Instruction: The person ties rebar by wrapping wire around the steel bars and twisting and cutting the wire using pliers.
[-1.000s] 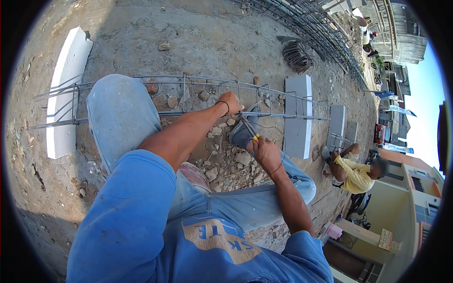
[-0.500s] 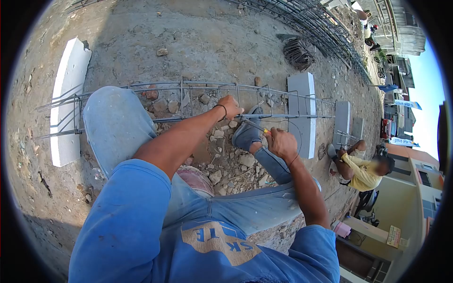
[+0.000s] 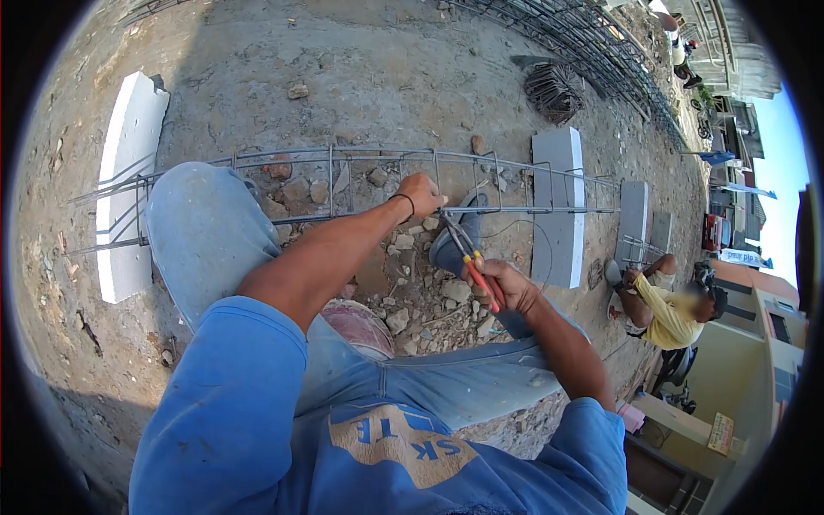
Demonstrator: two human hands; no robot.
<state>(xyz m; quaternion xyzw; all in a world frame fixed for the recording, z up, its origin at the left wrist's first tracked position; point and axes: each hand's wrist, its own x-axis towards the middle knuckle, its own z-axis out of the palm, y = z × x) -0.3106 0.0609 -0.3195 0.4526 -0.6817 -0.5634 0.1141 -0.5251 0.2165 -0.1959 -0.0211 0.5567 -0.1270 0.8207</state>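
Note:
A long cage of reinforcing bars (image 3: 360, 155) tied with square stirrups runs across the view, resting on white blocks. My left hand (image 3: 421, 196) is closed on the nearer bar beside a stirrup. Just to its right, my right hand (image 3: 506, 285) grips rebar-tying pincers (image 3: 493, 292) with red and yellow handles. The pincers' jaws meet the bar close to my left fingertips; whether they hold wire there I cannot make out. A thin wire (image 3: 546, 249) loops out to the right. My shoe (image 3: 457, 245) is under the pincers.
White blocks stand at left (image 3: 129, 189) and right (image 3: 562, 206) under the cage. Broken stones (image 3: 399, 322) and a worn bucket (image 3: 360, 326) lie between my legs. A bundle of bent steel (image 3: 554, 92) and stacked rebar cages (image 3: 592, 47) are farther off. A person in yellow (image 3: 674, 318) sits at right.
My right hand has turned the pincers, so their spread red handles now show and point down toward me. My left hand stays on the bar. The view has shifted slightly.

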